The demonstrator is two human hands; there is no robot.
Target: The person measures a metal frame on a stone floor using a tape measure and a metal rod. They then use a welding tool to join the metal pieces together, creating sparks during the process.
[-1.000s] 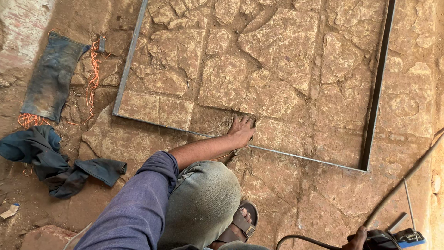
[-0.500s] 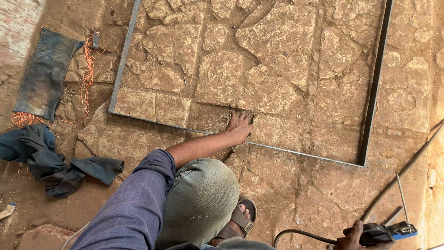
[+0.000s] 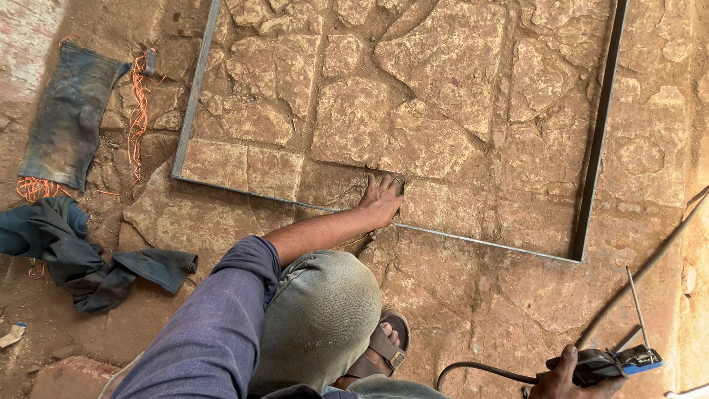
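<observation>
We crouch over a stone floor [image 3: 443, 66] with a thin metal frame [image 3: 473, 238] lying flat on it. Our left hand [image 3: 382, 199] rests palm down on the frame's near bar, roughly at the middle of that bar. Its fingers [image 3: 390, 181] are spread and flat, reaching past the bar onto the stone inside the frame; they press down and grip nothing. The bar runs under the heel of the hand, touching it, with the left corner of the frame well off to the left and the right corner well off to the right.

Our right hand [image 3: 555, 377] sits at the lower edge of the view, only partly in sight, closed around the dark grip of a welding holder [image 3: 609, 363]. A thin rod [image 3: 638, 310] sticks up from its blue end, and a black cable [image 3: 480, 369] curves away to the left. The holder is well apart from the frame, below its right corner.

Our knee [image 3: 317, 310] and sandal [image 3: 384, 347] lie between the two hands. To the left, a dark rag [image 3: 81, 258] lies on the floor, and beyond it a denim piece [image 3: 66, 118] with an orange cord [image 3: 136, 111] beside it.
</observation>
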